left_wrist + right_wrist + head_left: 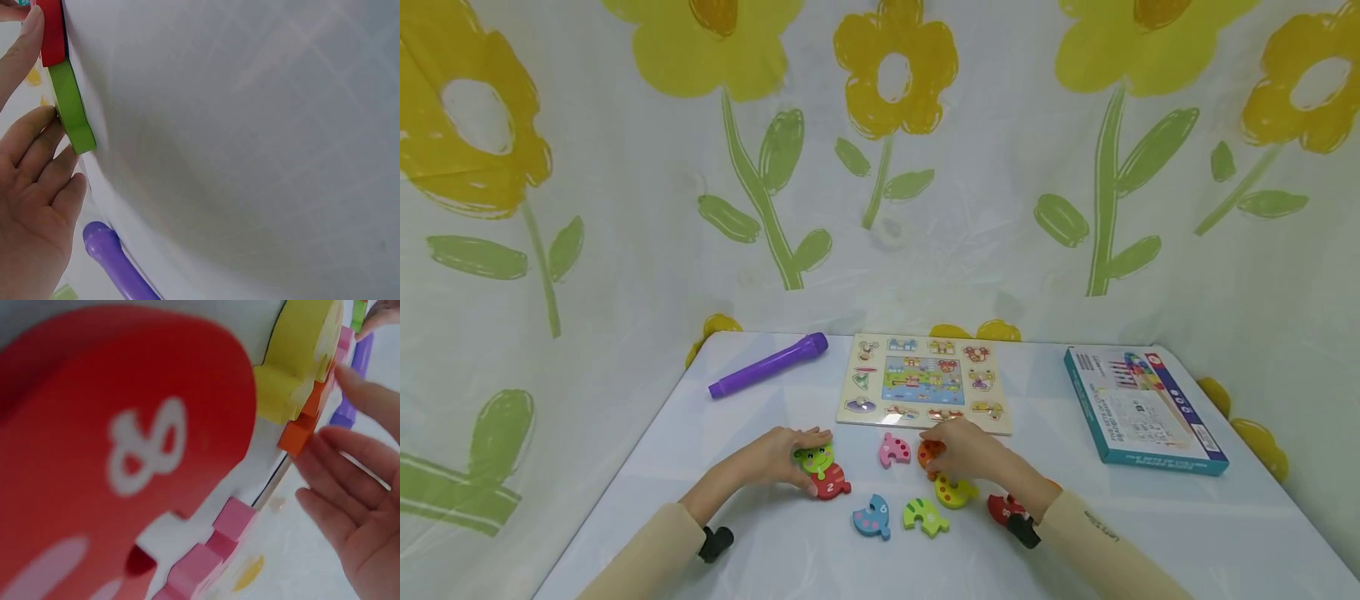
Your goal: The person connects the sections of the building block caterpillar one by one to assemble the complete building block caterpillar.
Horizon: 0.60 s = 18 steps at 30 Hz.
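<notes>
My left hand [772,458] grips a green smiling-face puzzle piece [816,457] joined to a red puzzle piece marked 2 [831,485]. In the left wrist view its thumb lies against the red edge and its fingertips touch the green edge. Farther right, my right hand [966,450] holds an orange puzzle piece [927,452] between thumb and fingers, flat on the table. A yellow puzzle piece [953,493] lies against the orange one; the hand partly covers where they meet. Between the hands are a pink piece [893,450], a blue piece [871,518] and a green striped piece [925,517].
A red piece marked 8 [144,425] and another pink piece [206,556] lie by the right wrist. Behind are a purple toy microphone [767,367] and a wooden picture puzzle board [850,383]. A teal-edged box [1142,408] sits at right; a flowered curtain hangs behind.
</notes>
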Tool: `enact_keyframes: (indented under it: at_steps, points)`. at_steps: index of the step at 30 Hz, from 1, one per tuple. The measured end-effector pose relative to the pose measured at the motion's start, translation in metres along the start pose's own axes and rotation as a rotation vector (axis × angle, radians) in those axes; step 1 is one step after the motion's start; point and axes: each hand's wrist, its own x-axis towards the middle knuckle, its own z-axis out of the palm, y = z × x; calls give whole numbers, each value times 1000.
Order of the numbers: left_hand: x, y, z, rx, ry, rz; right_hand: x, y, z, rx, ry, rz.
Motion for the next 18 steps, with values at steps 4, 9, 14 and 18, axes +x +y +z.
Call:
enact_keyframes:
  at_steps: [4,9,14,18]
  points:
    - [-1,0,0,11,-1,-1,-8,2,0,-11,31,-12]
    - [-3,1,0,12,1,11,-18,6,-4,48,13,-12]
    - [-3,1,0,17,7,18,-22,13,-13,8,-2,-51]
    - [-3,2,0,16,5,20,-17,19,-17,-51,-28,-161]
